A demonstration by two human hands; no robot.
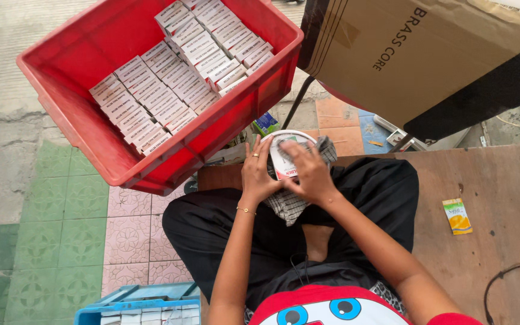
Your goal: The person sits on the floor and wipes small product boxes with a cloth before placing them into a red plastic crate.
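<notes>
Both hands, left hand (pixel 259 174) and right hand (pixel 312 174), pinch the round white object (pixel 284 157) with their fingers; best to rub it with the checked cloth (pixel 289 204) steadily.

1. Crate (pixel 91 114), upper left of the frame: bright red, filled with white boxes (pixel 170 78) bearing dark print.
2. Cloth (pixel 290 204), centre: white with dark checks.
3. Sachet (pixel 457 215), right: yellow and green.
4. Floor tiles (pixel 61 229), lower left: green and pink, patterned.
5. Bin (pixel 133 301), bottom edge: blue.
</notes>
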